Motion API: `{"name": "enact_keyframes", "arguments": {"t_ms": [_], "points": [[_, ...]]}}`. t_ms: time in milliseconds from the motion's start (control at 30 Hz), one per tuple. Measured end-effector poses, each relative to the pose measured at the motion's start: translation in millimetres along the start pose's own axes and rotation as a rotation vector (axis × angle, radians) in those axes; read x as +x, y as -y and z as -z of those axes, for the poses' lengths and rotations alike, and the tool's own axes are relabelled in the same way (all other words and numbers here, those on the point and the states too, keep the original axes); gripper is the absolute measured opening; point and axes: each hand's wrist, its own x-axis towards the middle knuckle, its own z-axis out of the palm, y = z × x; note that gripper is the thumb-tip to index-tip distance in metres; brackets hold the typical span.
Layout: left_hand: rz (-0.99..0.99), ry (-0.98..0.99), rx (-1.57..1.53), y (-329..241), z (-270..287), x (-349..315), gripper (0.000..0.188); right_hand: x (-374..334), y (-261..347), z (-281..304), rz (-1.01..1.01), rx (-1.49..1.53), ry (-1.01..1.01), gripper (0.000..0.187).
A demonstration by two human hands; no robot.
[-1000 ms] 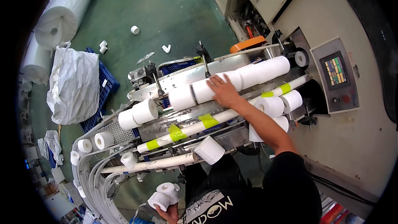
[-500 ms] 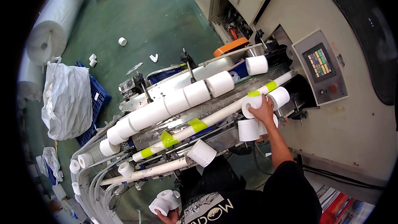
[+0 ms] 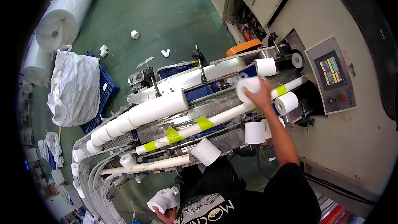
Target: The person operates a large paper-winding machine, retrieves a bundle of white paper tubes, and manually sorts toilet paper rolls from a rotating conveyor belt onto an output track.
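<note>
My right hand (image 3: 263, 96) is wrapped round a white toilet paper roll (image 3: 246, 88), slightly blurred, held up over the conveyor just beyond the long white tube (image 3: 226, 116) with yellow-green tape. Low in the view, my left hand (image 3: 167, 215) grips a small cluster of toilet paper rolls (image 3: 158, 203) against my front. Beside my right wrist, one roll (image 3: 286, 103) rests on the near side of the tube. Nearer to me stands another roll (image 3: 254, 133), and a tilted one (image 3: 205, 151) lies further left. A joined row of rolls (image 3: 157, 107) sits on the conveyor.
A beige machine with a control panel (image 3: 331, 74) stands on the right. Guide rails (image 3: 89, 178) curve round at the lower left. Beyond the conveyor are a blue crate (image 3: 108, 84), a white sack (image 3: 74, 87) and large wrapped rolls (image 3: 58, 28). Scraps lie on the green floor.
My right hand has lifted its roll away from the near-side rolls, over the tube toward the conveyor. The row of rolls has slid left. Another roll now shows at the machine's opening.
</note>
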Motion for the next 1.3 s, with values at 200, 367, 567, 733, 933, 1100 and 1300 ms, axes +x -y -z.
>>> {"name": "enact_keyframes", "arguments": {"t_ms": [200,367,567,733,933,1100,1300], "points": [[-0.164,-0.243,0.088,-6.2,-3.2,-13.1,0.082,82.3,-12.3,-75.7,0.144,-0.142,-0.203,0.092],[0.056,-0.177,0.144,-20.0,-29.0,-34.5,0.078,125.4,-60.4,-36.6,-0.489,-0.295,-0.040,0.105],[-0.006,-0.103,0.118,-25.9,-63.9,-53.5,0.075,125.3,-99.7,-18.6,-0.283,-0.253,-0.083,0.107],[-0.082,-0.197,-0.171,-27.0,-71.9,-26.4,0.072,117.1,-144.2,9.8,-0.136,0.094,0.010,0.104],[-0.088,-0.176,-0.165,-26.6,-57.3,-39.7,0.079,33.5,40.3,-59.9,0.029,-0.111,0.167,0.105],[-0.157,-0.130,-0.221,-33.9,-58.8,-23.8,0.080,17.2,40.7,-97.4,0.061,0.115,0.157,0.106],[-0.149,-0.163,-0.367,6.7,-41.9,-53.4,0.075,-32.4,64.3,-89.2,0.137,0.188,0.133,0.080]]}}
